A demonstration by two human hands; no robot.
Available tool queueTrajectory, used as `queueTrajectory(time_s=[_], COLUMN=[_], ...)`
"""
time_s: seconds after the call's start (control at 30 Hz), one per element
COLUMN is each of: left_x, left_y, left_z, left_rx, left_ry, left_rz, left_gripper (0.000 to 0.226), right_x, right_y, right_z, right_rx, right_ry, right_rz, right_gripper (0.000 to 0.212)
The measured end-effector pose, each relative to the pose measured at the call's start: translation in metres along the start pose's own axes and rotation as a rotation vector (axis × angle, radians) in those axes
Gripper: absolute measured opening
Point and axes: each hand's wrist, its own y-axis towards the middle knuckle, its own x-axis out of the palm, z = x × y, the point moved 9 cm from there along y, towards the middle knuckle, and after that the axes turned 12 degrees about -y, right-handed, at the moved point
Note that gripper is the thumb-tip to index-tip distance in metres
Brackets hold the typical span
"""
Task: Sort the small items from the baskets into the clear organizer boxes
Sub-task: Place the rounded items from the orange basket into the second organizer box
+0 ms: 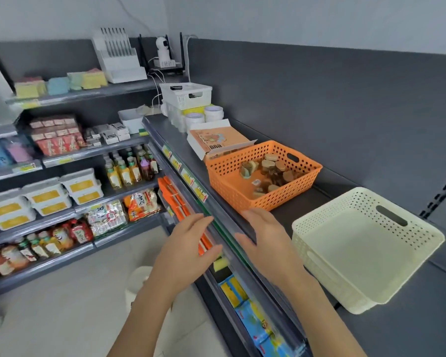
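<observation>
Both my hands are empty, fingers straight and loosely spread. The left hand (188, 243) hovers over the front edge, and the right hand (265, 238) is just inside it, above the shelf top (283, 217). The orange basket (281, 197) sits just beyond my right fingertips, its near corner almost touching them. The small cork-lidded jars (273, 171) lie scattered on its floor, farther in.

I judge the step in hand to be taking hold of this basket. To do it well, I'd bring one hand to each side of that near corner, hook my thumbs over the rim, and draw it toward me level so the jars don't roll.

The cream basket (319, 266), to the right of my right hand, looks empty. What seem to be the clear organizer boxes (175, 117) stand well ahead of both hands, under a white basket (183, 96). I can't make out their compartments.
</observation>
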Motion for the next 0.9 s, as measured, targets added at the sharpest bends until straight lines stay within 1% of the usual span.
queueTrajectory(time_s=[0.13,0.37,0.47,0.6,0.8,0.9], left_x=[0.001,-0.015,-0.021,-0.023,-0.01,-0.002], left_y=[0.053,0.135,0.158,0.184,0.212,0.225], left_z=[-0.018,-0.05,-0.058,-0.071,-0.071,-0.065], left_rx=[0.077,0.228,0.308,0.348,0.406,0.439], left_ry=[-0.031,-0.073,-0.071,-0.119,-0.182,-0.17], left_rz=[-0.055,-0.16,-0.219,-0.265,-0.331,-0.343], left_gripper=[0.063,0.062,0.062,0.061,0.06,0.059], right_x=[0.003,0.013,0.016,0.021,0.02,0.02], right_y=[0.038,0.097,0.116,0.132,0.137,0.141], right_z=[0.007,0.008,0.003,0.002,0.022,0.034], right_rx=[0.07,0.261,0.334,0.409,0.549,0.577], right_ry=[-0.063,-0.094,-0.11,-0.148,-0.187,-0.198], right_rz=[0.053,0.125,0.141,0.148,0.147,0.147], right_gripper=[0.049,0.05,0.051,0.049,0.048,0.05])
